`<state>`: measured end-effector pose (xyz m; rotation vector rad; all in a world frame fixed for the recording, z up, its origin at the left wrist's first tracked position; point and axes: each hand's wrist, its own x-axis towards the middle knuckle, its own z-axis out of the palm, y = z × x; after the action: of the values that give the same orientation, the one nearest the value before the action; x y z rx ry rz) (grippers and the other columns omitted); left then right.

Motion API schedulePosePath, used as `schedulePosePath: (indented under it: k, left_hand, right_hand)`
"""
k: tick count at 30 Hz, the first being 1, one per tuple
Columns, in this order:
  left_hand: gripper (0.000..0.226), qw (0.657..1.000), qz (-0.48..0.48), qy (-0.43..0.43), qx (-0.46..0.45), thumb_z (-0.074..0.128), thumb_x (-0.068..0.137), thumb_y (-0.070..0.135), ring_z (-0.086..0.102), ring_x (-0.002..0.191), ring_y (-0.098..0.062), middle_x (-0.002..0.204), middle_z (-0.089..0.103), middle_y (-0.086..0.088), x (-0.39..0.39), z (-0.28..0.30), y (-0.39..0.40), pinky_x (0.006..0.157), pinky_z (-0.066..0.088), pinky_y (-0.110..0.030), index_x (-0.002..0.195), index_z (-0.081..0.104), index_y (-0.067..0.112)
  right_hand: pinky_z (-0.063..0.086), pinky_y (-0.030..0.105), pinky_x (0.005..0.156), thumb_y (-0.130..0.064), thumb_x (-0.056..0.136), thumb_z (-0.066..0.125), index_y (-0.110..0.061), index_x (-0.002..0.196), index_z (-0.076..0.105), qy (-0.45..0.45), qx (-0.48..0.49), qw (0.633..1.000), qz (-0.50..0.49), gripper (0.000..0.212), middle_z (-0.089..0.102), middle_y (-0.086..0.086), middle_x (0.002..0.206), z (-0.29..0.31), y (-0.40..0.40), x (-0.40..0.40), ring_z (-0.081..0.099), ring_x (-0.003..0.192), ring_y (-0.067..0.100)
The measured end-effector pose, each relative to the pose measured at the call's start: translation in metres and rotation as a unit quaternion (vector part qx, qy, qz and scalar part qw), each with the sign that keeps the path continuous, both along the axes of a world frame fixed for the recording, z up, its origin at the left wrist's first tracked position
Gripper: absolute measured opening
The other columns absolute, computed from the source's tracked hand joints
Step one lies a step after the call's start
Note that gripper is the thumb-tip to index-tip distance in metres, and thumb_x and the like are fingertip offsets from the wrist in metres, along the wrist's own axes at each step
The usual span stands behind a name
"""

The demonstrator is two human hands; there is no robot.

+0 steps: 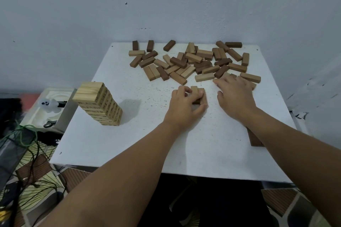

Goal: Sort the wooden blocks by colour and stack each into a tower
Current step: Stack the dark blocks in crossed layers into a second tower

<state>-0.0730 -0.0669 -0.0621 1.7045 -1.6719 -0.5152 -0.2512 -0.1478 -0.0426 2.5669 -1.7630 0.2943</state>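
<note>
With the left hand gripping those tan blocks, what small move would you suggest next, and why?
Probably square up the tan blocks that the left hand grips into a tidy base layer, while the right hand, resting open at the edge of the loose pile, picks another matching tan block. The pale tower already stands finished at the left, and the pile is still mixed tan and dark.

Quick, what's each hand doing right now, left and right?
Left hand: fingers curled round a small group of tan blocks.
Right hand: open, fingers straight, reaching into the loose pile, holding nothing.
</note>
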Motion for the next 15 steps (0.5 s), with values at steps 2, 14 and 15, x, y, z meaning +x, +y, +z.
schedulePosePath:
  k: [2,14,15]
  left_hand:
    - [0.037,1.0,-0.005,0.009,0.021,0.067,0.093,0.044,0.034,0.118,-0.017,0.124,0.041,0.005,0.0,0.004,0.0,0.107,0.04,-0.038,0.129,0.07,0.035]
    - [0.039,0.995,-0.023,-0.064,0.073,0.073,0.092,0.046,0.037,0.124,-0.022,0.13,0.049,0.002,0.038,0.019,0.042,0.107,0.036,-0.035,0.13,0.071,0.036]
    - [0.039,0.995,-0.023,-0.062,0.07,0.072,0.093,0.046,0.037,0.124,-0.022,0.13,0.049,0.001,0.04,0.019,0.047,0.107,0.035,-0.034,0.131,0.071,0.036]
  right_hand:
    - [0.032,0.048,0.11,-0.015,0.099,0.053,-0.028,0.144,0.054,-0.02,-0.001,1.0,-0.005,0.048,0.057,-0.002,0.136,0.002,0.007,0.003,0.049,0.124,0.025]
    - [0.024,0.046,0.113,-0.015,0.1,0.055,-0.034,0.143,0.05,-0.142,0.042,0.988,0.036,0.047,0.069,-0.015,0.119,0.002,0.072,0.027,0.057,0.115,0.017]
    - [0.021,0.047,0.116,-0.015,0.1,0.055,-0.034,0.143,0.05,-0.146,0.046,0.988,0.038,0.047,0.069,-0.015,0.12,0.002,0.074,0.028,0.057,0.117,0.017]
